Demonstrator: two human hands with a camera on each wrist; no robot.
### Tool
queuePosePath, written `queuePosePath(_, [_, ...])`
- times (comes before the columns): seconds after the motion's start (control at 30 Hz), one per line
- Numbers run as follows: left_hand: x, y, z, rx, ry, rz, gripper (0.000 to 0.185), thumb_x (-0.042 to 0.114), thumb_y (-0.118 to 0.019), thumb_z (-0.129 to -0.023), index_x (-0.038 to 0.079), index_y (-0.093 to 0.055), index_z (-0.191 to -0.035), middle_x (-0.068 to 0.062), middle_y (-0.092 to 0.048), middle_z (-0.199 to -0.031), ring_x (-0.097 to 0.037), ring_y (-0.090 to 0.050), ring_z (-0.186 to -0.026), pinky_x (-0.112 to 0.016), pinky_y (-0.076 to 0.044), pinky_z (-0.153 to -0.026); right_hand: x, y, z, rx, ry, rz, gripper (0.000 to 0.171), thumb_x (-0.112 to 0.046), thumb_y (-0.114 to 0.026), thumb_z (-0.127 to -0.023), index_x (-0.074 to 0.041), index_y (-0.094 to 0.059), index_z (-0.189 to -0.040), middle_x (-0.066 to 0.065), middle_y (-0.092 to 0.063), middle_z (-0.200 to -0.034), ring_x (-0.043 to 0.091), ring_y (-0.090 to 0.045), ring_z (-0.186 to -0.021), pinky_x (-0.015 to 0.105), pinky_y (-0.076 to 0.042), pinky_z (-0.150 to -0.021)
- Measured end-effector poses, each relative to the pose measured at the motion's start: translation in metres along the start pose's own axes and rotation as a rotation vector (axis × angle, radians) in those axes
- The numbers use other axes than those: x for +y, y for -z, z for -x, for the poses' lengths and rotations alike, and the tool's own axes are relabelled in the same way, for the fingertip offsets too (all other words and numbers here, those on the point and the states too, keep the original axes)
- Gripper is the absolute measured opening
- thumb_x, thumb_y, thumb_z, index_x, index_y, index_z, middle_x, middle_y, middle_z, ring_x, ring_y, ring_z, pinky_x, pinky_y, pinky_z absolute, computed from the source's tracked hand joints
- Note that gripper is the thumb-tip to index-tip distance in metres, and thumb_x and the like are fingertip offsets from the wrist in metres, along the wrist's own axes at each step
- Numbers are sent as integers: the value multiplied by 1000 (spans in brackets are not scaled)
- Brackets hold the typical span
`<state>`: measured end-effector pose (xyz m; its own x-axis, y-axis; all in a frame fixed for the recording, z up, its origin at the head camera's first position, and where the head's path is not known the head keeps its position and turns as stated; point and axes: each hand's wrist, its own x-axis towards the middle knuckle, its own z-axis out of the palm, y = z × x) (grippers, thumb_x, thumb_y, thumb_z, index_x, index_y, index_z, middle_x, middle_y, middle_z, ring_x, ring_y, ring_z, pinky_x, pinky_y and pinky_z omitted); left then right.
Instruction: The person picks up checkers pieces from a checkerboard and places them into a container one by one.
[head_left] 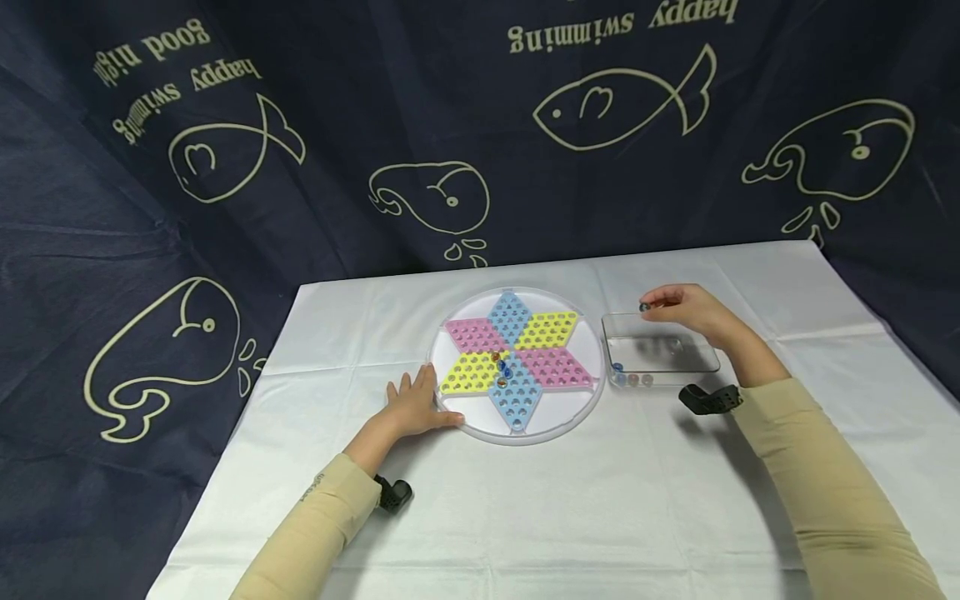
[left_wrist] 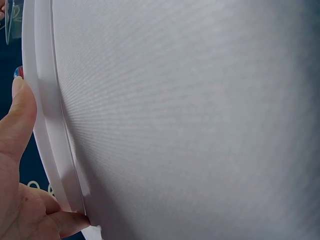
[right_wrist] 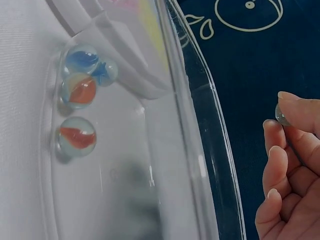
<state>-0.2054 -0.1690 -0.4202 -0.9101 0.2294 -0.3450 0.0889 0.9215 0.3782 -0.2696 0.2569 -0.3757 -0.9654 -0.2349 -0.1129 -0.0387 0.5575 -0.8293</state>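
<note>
White plastic, round: the game board (head_left: 517,425), a circular tray carrying a six-pointed star of pink, yellow and blue dimpled fields. It is the landmark for all entries below and lies flat on the tabletop (head_left: 525,517), which is covered with a white cloth.

Left hand (head_left: 414,406): rests at the board's near-left rim, fingers straight and spread, thumb along the edge. The left wrist view shows the fingers (left_wrist: 17,125) flat against the rim (left_wrist: 50,140). The grip encloses nothing; judged to be steadying the board so it does not slide.

Marbles on the board (head_left: 501,369): a small cluster, amber and blue, seated in dimples near the star's centre. The dimples keep them from rolling.

Clear plastic tray (head_left: 705,362): rectangular and shallow, just beside the board's right rim. Its walls contain loose stock.

Marbles in the tray (right_wrist: 77,95): four glass marbles, two with blue swirls and two with red-orange, gathered in the corner nearest the board.

Right hand (head_left: 678,304): raised over the tray's far edge, to the right of the board. The grip is a fingertip pinch, thumb against forefinger, the other fingers curled beneath.

Held marble (right_wrist: 282,114): a small, dark-tinted glass marble caught in that pinch, clear of both tray and board. A fingertip hold suits so small and smooth a sphere.

Backdrop (head_left: 225,167): dark blue cloth behind the board, printed with cream fish and whale outlines and lettering.
</note>
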Motion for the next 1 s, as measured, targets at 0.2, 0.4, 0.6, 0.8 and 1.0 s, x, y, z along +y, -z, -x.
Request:
queuePosePath(0.2, [0, 1, 0, 2, -3, -7, 107, 50, -66, -77, -7, -7, -144, -23, -8, -150, -49, -1, -135, -62, 4, -105, 2, 1, 2, -9, -12, 0, 48, -27, -63, -87, 6, -51, -120, -10, -56, -91, 3, -52, -83, 35, -43, -85])
queuePosePath(0.4, [0, 0, 0, 3, -3, -9, 107, 51, -67, -77, -7, -7, -144, -24, -9, -150, -50, -2, -134, -62, 3, -105, 4, 2, 2, -4, -3, -15, 43, -24, -63, -87, 6, -53, -116, -13, -58, -88, 1, -53, -81, 34, -43, -85])
queuePosePath(0.6, [0, 0, -1, 3, -3, -14, 107, 51, -66, -77, -7, -6, -144, -23, -9, -150, -49, -1, -135, -63, 4, -105, 3, 1, 2, 4, 8, -22, 41, -23, -63, -86, 5, -54, -114, -15, -58, -87, 0, -54, -81, 29, -45, -82])
queuePosePath(0.8, [0, -1, -2, 5, -5, -1, 107, 51, -67, -77, -7, -7, -144, -24, -9, -150, -50, -2, -134, -63, 3, -105, -3, -6, -3, -1, -3, -16, 48, -25, -62, -88, 7, -50, -121, -10, -58, -93, 0, -53, -83, 32, -44, -85])
queuePosePath(1.0, [-1, 0, -2, 4, -1, -2, 107, 52, -66, -77, -7, -6, -144, -23, -9, -150, -49, -1, -135, -62, 4, -106, -12, -21, -12, -3, 17, -25, 48, -24, -62, -87, 7, -51, -121, -2, -58, -100, 2, -52, -84, 28, -45, -84])
